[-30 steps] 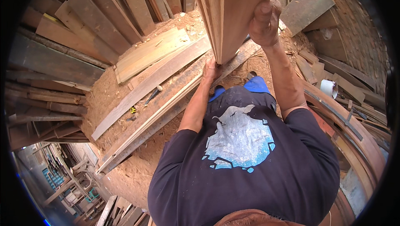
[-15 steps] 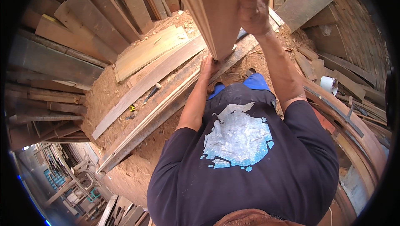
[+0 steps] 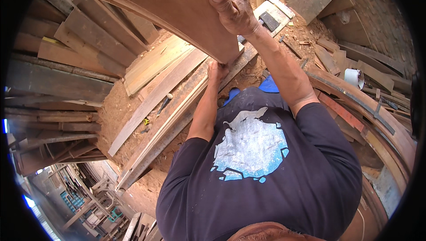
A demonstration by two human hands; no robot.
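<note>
Wooden board (image 3: 164, 7): in the head view, we have it up in front of us at a slant, broad face showing, with part cut off by the picture's top; its lower end lies over the long timber (image 3: 153, 145), and we cannot tell whether the two touch.
Right hand (image 3: 233, 12): we grasp the board's side edge with it, thumb flat on the broad face, other fingers around the edge.
Left hand (image 3: 217, 71): we have it curled at the lower end, gripping there, some fingers hidden under the wood.
Sawdust floor (image 3: 114, 112): left of the timber we see a greyish plank (image 3: 151, 105), with a dark-handled tool (image 3: 165, 102) and a small yellow object (image 3: 146, 121) near it; pale boards (image 3: 153, 65) lie beyond.
Far end: a dark block (image 3: 269, 20) rests on a light wooden piece (image 3: 277, 11).
Right side: a white cylinder (image 3: 353, 77) sits near curved timbers (image 3: 364, 101).
Upper left: leaning planks (image 3: 102, 41) stand in a row.
</note>
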